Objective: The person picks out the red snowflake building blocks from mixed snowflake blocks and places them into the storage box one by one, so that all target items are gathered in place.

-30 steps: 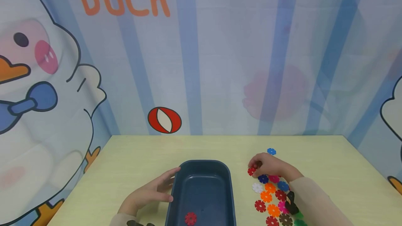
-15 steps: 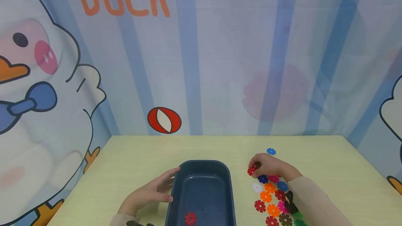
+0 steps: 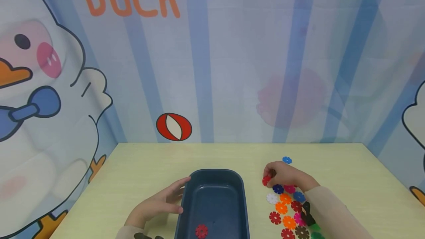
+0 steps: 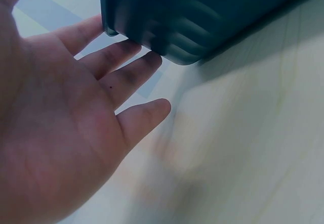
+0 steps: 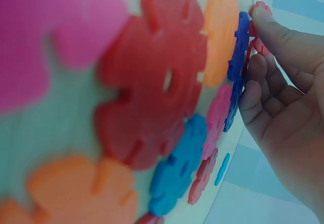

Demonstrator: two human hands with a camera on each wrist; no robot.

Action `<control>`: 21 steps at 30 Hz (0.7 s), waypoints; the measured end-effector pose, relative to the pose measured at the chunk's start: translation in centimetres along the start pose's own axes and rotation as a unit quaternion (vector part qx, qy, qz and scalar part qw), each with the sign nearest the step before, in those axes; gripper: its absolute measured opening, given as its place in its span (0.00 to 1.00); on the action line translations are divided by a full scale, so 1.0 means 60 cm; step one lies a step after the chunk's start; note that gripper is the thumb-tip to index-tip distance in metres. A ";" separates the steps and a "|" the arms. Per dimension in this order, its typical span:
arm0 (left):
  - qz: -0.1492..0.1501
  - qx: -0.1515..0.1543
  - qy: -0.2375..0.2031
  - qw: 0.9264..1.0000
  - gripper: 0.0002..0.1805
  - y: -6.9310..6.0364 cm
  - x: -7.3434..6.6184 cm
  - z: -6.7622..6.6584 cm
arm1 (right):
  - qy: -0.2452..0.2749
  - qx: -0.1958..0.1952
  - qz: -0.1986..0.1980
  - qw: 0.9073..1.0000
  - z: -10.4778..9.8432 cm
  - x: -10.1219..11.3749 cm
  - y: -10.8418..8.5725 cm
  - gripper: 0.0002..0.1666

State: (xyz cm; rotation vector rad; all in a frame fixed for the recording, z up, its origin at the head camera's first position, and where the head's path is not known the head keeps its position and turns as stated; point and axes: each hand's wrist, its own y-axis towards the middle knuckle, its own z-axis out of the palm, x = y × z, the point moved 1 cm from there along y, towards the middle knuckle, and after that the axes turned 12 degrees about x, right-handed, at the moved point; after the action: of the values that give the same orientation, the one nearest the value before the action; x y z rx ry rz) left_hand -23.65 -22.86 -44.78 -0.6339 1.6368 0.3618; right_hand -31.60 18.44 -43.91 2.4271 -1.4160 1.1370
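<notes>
A red notched disc (image 3: 266, 180) is pinched between the thumb and fingers of my right hand (image 3: 286, 175), low over the table's right part. The right wrist view shows this red disc (image 5: 259, 10) at the thumb tip, beside dark blue discs (image 5: 239, 47). My left hand (image 3: 158, 203) rests with spread fingers against the left side of a dark blue tray (image 3: 216, 209); its fingertips touch the wall in the left wrist view, where the palm (image 4: 66, 118) faces the camera. One red disc (image 3: 201, 231) lies in the tray.
Several coloured discs (image 3: 289, 222) lie flat right of the tray, in orange, red, pink, brown, green and white. A light blue disc (image 3: 287, 160) lies behind my right hand. A printed curtain (image 3: 232, 65) hangs behind the pale table (image 3: 149, 161).
The red disc in my right fingers has tilted a little and shifted slightly right with the fingertips. My left hand and the tray have not moved.
</notes>
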 end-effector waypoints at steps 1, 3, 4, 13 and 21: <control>0.000 0.000 0.000 1.000 0.46 0.000 0.000 0.000 | -0.001 0.000 -0.003 1.000 0.000 0.001 -0.001 0.11; 0.000 -0.001 0.003 1.000 0.46 0.000 0.000 0.000 | -0.003 0.001 -0.009 1.000 -0.001 0.003 -0.001 0.10; 0.000 -0.002 0.004 1.000 0.46 0.000 0.001 0.000 | -0.003 0.002 -0.012 1.000 -0.001 0.003 -0.001 0.09; -0.001 -0.003 0.007 1.000 0.46 0.000 0.000 -0.001 | 0.016 0.022 -0.024 0.999 -0.007 0.005 -0.006 0.04; -0.001 -0.005 0.005 1.000 0.46 0.000 0.000 0.000 | 0.015 0.035 -0.045 0.998 -0.022 0.025 -0.016 0.02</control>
State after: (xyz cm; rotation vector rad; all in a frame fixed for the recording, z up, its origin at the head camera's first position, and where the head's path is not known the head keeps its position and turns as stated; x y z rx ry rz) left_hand -23.67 -22.86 -44.77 -0.6447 1.6448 0.3657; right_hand -31.15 18.49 -41.73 2.4819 -1.2643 1.2152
